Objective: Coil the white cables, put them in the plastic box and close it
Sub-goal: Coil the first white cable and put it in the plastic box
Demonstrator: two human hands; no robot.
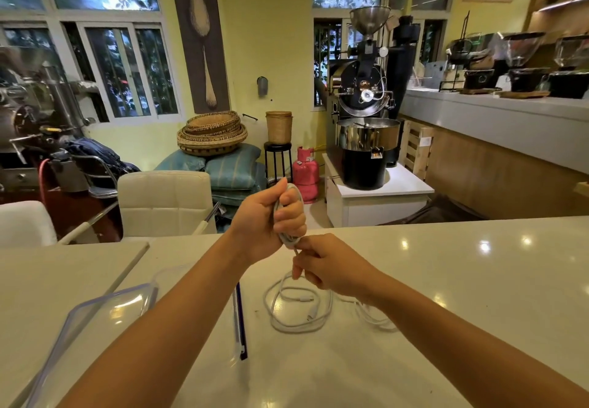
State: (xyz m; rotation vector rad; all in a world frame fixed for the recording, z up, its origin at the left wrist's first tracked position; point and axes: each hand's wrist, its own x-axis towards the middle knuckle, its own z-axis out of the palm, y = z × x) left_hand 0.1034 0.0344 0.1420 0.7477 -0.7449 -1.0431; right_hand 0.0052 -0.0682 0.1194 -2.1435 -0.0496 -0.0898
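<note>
Fingers [289,216] of left hand [263,221] around coil [287,239]

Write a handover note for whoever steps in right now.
Left hand grips a partly wound coil, raised above the table.
Right hand pinches that cable's tail just below the coil.
Loose cables lie on the table under the right hand; box and lid sit apart at left.
Done: one coil begun. Left: finish winding, coil the rest, box them, close the lid.
</note>
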